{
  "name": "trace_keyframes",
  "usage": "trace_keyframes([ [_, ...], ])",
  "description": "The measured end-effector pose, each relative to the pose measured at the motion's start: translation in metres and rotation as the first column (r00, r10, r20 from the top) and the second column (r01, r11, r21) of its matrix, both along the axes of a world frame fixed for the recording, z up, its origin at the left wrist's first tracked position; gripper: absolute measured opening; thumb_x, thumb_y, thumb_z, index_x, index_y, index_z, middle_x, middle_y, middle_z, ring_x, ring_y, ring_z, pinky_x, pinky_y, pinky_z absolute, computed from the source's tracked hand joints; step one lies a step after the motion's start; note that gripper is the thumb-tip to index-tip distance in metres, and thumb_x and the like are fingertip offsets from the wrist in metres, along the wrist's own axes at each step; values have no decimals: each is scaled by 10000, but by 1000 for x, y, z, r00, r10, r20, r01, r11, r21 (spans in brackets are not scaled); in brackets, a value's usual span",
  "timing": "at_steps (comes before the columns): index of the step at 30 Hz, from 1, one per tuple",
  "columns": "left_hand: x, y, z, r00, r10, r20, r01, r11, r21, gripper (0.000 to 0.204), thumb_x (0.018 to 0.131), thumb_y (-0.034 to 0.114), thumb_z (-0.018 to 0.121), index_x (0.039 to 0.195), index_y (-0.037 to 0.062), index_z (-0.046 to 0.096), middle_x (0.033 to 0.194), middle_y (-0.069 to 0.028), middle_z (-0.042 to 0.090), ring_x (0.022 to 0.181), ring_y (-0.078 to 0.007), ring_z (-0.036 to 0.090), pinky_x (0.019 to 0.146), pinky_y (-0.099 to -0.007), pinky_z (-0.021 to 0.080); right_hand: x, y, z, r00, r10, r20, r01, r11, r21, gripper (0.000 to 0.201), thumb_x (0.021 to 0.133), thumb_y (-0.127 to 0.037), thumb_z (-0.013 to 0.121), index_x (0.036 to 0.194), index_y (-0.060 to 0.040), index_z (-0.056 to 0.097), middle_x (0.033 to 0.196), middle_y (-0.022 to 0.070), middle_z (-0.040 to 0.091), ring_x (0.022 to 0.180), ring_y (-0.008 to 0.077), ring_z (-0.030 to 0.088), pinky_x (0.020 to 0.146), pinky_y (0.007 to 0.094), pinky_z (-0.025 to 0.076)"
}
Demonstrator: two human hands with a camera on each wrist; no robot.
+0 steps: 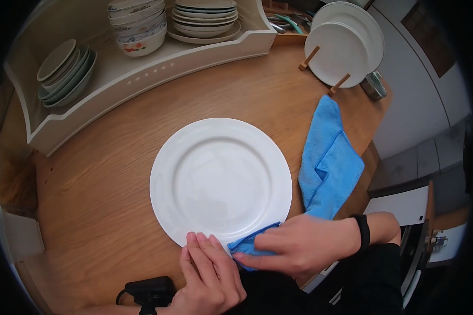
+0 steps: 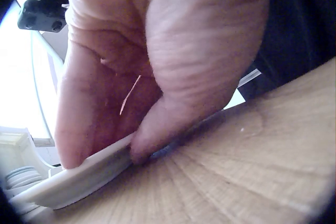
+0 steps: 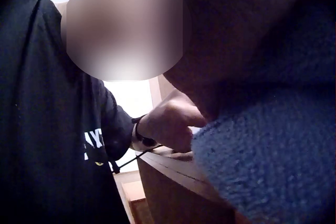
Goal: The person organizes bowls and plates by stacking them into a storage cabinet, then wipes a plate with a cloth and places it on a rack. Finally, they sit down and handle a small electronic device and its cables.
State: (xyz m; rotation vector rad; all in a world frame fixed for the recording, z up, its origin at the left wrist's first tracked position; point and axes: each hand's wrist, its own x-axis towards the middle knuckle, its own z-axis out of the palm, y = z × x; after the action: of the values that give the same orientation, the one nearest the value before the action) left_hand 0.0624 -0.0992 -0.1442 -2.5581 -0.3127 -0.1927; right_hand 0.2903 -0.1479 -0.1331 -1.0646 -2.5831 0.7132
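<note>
A white plate (image 1: pixel 220 178) lies on the wooden table, face up. At its near edge the left hand (image 1: pixel 210 273) pinches the rim, fingers on top; in the left wrist view the thumb of that hand (image 2: pixel 173 71) is at the underside of the plate (image 2: pixel 89 182). Just right of it the right hand (image 1: pixel 299 244) holds a blue cloth (image 1: pixel 248 244) against the near rim. The cloth's larger part (image 1: pixel 328 163) spreads over the table right of the plate. Close up in the right wrist view is the blue cloth (image 3: pixel 262 155), the hand around it dark.
A cream rack (image 1: pixel 142 79) at the back left holds stacked bowls (image 1: pixel 142 31) and plates (image 1: pixel 202 18). White plates (image 1: pixel 339 52) stand upright in a wooden holder (image 1: pixel 339 84) at the back right, beside a metal container (image 1: pixel 374 85). A black device (image 1: pixel 151 290) is near the front left.
</note>
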Motion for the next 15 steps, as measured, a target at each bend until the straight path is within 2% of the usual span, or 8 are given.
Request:
trace_keyframes([
  [2, -2, 2, 1, 999, -25, -23, 25, 1000, 14, 269, 848, -18, 531, 1004, -153, 703, 950, -327, 685, 916, -437, 713, 785, -447, 614, 13, 12, 14, 995, -59, 76, 67, 992, -110, 489, 812, -103, 655, 1296, -70, 595, 907, 96, 522, 666, 243, 618, 496, 358, 497],
  [3, -3, 3, 0, 997, -51, -50, 52, 998, 32, 270, 844, -24, 533, 1008, -152, 705, 947, -321, 687, 910, -438, 714, 770, -445, 617, 18, 18, 18, 986, -112, 122, 126, 986, -112, 462, 794, -109, 672, 1255, -137, 642, 866, 84, 533, 639, 256, 621, 484, 376, 481],
  [5, -4, 2, 0, 998, -41, -43, 42, 999, 20, 271, 839, -31, 538, 1012, -151, 708, 948, -316, 689, 908, -438, 716, 760, -442, 619, 32, 31, 24, 961, -224, 161, 235, 971, -53, 374, 807, -91, 677, 1176, -148, 709, 809, 83, 551, 644, 282, 621, 506, 396, 472],
  [7, -3, 4, 1, 999, -35, -33, 35, 999, 8, 272, 833, -38, 542, 1015, -149, 710, 949, -312, 692, 907, -439, 717, 749, -440, 620, 55, 47, 18, 954, -290, 79, 298, 947, -119, 308, 811, -68, 690, 1093, -167, 767, 773, 90, 582, 658, 308, 619, 543, 404, 472],
  [9, -2, 8, 4, 992, -77, -99, 79, 997, 18, 276, 827, -49, 545, 1022, -151, 712, 956, -310, 695, 906, -436, 719, 746, -440, 622, 68, 65, 20, 943, -324, 70, 331, 932, -149, 300, 816, -40, 693, 1065, -179, 787, 786, 96, 607, 670, 322, 614, 580, 399, 476],
  [12, -3, 8, 4, 991, -83, -107, 86, 996, 26, 282, 831, -51, 542, 1033, -148, 713, 973, -313, 697, 917, -436, 720, 749, -436, 626, 83, 92, 22, 955, -295, 39, 297, 953, -54, 314, 814, -10, 685, 1059, -177, 789, 788, 97, 613, 692, 314, 622, 597, 400, 481],
  [14, -4, 8, 3, 990, -82, -119, 85, 996, 18, 285, 834, -51, 541, 1040, -144, 714, 981, -313, 699, 925, -437, 720, 750, -433, 628, 83, 110, 22, 943, -295, 157, 272, 950, 153, 317, 808, -5, 682, 1051, -176, 792, 790, 100, 610, 713, 311, 629, 611, 401, 487],
  [15, -4, 9, 2, 988, -83, -129, 85, 996, 12, 289, 837, -51, 540, 1048, -141, 715, 989, -312, 700, 934, -438, 720, 750, -430, 630, 80, 119, 20, 945, -290, 155, 267, 952, 152, 317, 808, -5, 682, 1051, -176, 792, 790, 100, 610, 713, 311, 629, 611, 401, 487],
])
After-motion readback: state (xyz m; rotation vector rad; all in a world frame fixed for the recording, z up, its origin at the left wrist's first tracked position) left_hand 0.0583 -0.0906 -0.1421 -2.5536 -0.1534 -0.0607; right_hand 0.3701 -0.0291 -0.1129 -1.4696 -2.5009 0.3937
